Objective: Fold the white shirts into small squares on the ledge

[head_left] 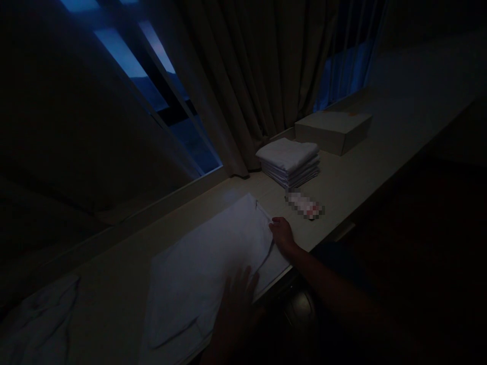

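- One white cloth (201, 263) lies spread on the counter (342, 177), left of the right hand (283, 234) and reaching out beyond the left hand (236, 299)
- The right hand pinches the cloth's right edge — fingers curled in
- The left hand is over its near side, fingers spread — pressing or not, I cannot tell
- Beyond the right hand, a folded stack (289, 163)
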A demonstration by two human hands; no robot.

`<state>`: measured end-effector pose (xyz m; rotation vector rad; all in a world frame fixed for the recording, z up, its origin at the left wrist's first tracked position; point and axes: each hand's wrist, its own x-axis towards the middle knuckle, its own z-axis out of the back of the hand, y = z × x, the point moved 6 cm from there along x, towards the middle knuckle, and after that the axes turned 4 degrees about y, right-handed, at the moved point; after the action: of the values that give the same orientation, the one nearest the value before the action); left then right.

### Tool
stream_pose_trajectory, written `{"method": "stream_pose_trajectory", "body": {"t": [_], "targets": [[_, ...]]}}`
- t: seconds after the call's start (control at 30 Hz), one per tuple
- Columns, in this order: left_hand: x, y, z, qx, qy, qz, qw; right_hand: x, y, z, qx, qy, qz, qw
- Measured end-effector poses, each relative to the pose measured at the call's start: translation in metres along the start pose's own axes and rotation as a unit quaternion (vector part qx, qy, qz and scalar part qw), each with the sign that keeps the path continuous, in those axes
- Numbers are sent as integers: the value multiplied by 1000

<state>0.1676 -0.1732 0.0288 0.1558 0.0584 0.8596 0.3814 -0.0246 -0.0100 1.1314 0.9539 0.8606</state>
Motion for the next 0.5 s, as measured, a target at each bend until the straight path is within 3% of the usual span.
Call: {"method": "stream_pose_trajectory", "body": {"t": [0.3,0.5], "targets": [[0,-1,-2,-4,-1,4,1000,-2,10,10,-45,-5,-38,998],[0,-1,0,-7,4,5,1000,0,9,5,-46,11,-12,999]]}}
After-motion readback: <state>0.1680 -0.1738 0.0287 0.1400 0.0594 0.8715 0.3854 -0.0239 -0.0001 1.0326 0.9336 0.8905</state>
